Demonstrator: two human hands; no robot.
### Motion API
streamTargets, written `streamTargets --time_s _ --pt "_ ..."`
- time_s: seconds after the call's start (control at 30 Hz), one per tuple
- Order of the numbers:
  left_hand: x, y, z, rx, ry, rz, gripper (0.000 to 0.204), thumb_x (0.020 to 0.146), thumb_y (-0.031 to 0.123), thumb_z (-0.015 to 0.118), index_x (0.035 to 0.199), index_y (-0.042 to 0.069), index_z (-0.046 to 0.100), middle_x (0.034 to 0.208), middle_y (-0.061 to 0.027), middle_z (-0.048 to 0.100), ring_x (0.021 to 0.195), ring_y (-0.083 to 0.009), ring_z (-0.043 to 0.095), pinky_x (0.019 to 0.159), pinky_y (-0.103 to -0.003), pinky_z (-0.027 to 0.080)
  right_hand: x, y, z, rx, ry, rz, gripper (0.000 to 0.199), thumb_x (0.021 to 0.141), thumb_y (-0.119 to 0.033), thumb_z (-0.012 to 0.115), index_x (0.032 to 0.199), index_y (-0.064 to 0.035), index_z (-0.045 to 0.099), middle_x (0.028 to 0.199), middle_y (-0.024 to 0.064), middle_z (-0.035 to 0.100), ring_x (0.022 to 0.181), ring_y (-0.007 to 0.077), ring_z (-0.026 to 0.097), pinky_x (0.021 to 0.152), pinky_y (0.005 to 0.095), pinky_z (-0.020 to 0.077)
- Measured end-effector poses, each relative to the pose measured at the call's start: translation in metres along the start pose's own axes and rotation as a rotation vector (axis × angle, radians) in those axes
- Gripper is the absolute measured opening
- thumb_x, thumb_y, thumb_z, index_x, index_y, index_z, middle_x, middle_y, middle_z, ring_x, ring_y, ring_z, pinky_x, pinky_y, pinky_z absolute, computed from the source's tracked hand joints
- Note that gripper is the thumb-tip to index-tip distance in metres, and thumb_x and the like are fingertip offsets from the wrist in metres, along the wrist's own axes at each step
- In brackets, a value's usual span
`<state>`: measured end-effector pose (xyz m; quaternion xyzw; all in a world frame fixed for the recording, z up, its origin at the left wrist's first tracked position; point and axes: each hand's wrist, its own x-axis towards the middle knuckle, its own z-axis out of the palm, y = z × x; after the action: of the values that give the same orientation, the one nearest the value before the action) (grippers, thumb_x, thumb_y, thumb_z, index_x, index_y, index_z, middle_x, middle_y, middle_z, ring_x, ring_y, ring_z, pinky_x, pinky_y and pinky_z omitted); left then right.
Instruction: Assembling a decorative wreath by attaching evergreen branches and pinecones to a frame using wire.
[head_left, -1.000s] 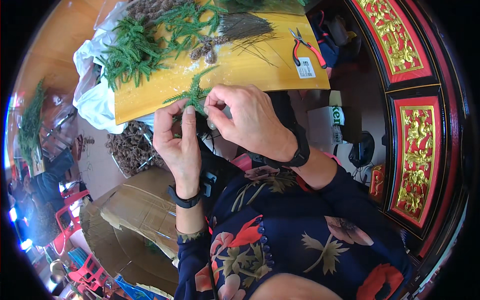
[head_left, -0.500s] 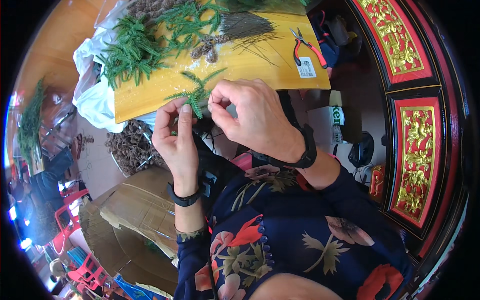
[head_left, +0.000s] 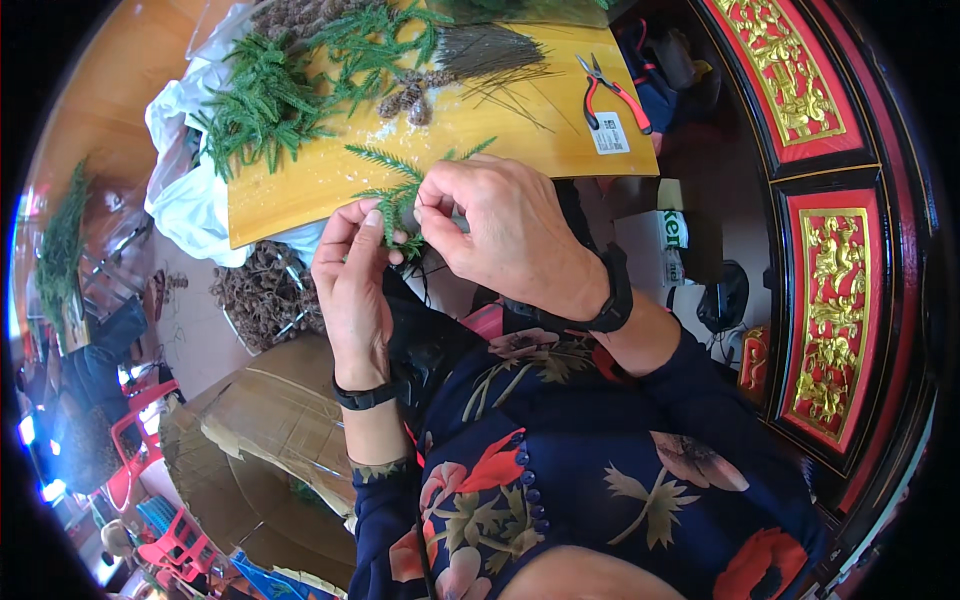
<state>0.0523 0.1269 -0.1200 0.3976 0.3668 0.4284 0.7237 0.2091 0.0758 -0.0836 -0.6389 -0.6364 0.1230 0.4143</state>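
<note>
Between my hands, at the near edge of the yellow board, is a green artificial pine sprig (head_left: 398,190) with several needled arms spread out. My left hand (head_left: 358,262) pinches its lower part between thumb and fingers. Close on the right, my right hand (head_left: 505,225) is closed with thumb and forefinger pressed together beside the sprig's stem. What those fingertips grip is too small or hidden to make out. Beyond my hands lie a few small pine cones (head_left: 408,98) and a heap of green sprigs (head_left: 262,105).
Dark thin wires (head_left: 490,55) and red-handled pliers (head_left: 612,92) lie on the yellow board (head_left: 300,205). A white plastic bag (head_left: 190,205) hangs at its left. Below are a container of brown cones (head_left: 265,295) and a cardboard box (head_left: 265,400). A carved red-gold panel (head_left: 830,310) stands right.
The sprig has turned and risen between my fingers, its arms now reaching farther up and right. My left hand has shifted slightly right, nearer my right hand.
</note>
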Motion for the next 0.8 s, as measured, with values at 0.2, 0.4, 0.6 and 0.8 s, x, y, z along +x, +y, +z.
streamTargets --time_s 0.2,0.4,0.6,0.8 --pt "-0.003 -0.004 0.008 0.276 -0.043 0.154 0.010 0.090 0.009 0.060 0.097 0.003 0.060 0.085 -0.0007 0.061 0.070 -0.0058 0.056 0.060 -0.018 0.044 0.001 0.001 0.001 0.026 -0.024 0.072 0.009 0.076 -0.012 0.064 0.076 -0.0033 0.060 0.064 0.0117 0.061 0.059 0.0295 0.060 0.055 0.0387 0.0461" --pt "-0.001 -0.003 0.004 0.215 -0.018 0.099 0.009 0.091 0.012 0.060 0.094 0.003 0.060 0.078 -0.0002 0.060 0.068 -0.0059 0.055 0.058 -0.018 0.043 -0.001 0.001 0.001 0.020 -0.030 0.064 0.009 0.076 -0.012 0.063 0.076 -0.0032 0.060 0.064 0.0117 0.061 0.060 0.0297 0.061 0.055 0.0386 0.0466" --pt "0.002 -0.005 -0.001 0.120 -0.016 0.048 0.011 0.093 0.014 0.058 0.093 0.003 0.060 0.077 -0.0008 0.060 0.067 -0.0062 0.055 0.057 -0.018 0.043 -0.006 0.001 0.005 0.008 -0.056 0.064 0.009 0.076 -0.011 0.063 0.075 -0.0030 0.059 0.064 0.0115 0.060 0.060 0.0302 0.060 0.055 0.0391 0.0460" --pt "0.001 -0.002 0.007 -0.024 0.025 0.008 0.011 0.094 0.014 0.056 0.093 0.003 0.060 0.081 -0.0018 0.062 0.068 -0.0071 0.057 0.058 -0.019 0.045 -0.005 -0.002 0.008 -0.058 0.017 0.027 0.009 0.074 -0.008 0.063 0.071 -0.0035 0.056 0.062 0.0104 0.058 0.059 0.0300 0.058 0.053 0.0399 0.0445"
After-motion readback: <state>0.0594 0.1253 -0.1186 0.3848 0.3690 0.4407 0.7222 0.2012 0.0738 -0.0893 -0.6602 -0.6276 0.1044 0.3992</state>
